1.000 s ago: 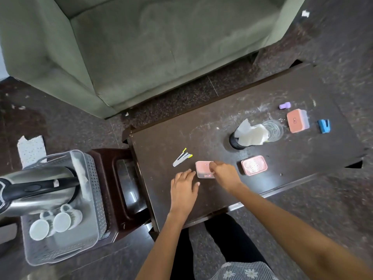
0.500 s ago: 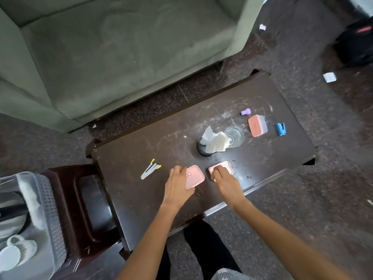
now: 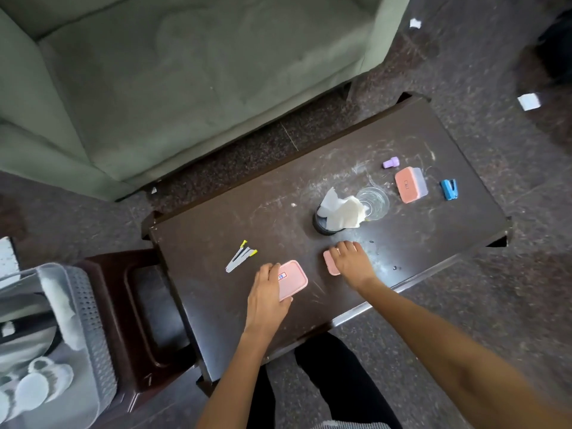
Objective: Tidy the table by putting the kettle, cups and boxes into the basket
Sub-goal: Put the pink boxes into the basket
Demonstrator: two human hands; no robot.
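Note:
Two small pink boxes lie near the front edge of the dark table (image 3: 216,292). My left hand (image 3: 266,292) grips the left pink box (image 3: 292,278) by its left side. My right hand (image 3: 351,261) covers most of the right pink box (image 3: 329,263), fingers curled over it. A third pink box (image 3: 410,184) lies at the table's far right. The grey basket (image 3: 89,320) stands at the lower left on a stool, with the kettle (image 3: 24,332) and white cups (image 3: 34,388) inside, partly cut off by the frame.
On the table stand a black holder with white tissue (image 3: 339,212), a clear glass (image 3: 374,201), a purple piece (image 3: 390,163), a blue stapler (image 3: 448,189) and a yellow-tipped metal tool (image 3: 240,258). A green sofa (image 3: 154,72) is behind. The brown stool (image 3: 145,311) adjoins the table's left end.
My left hand has taken hold of the left pink box and my right hand moved from it onto the right pink box. The camera has swung right, pushing the basket to the frame's edge.

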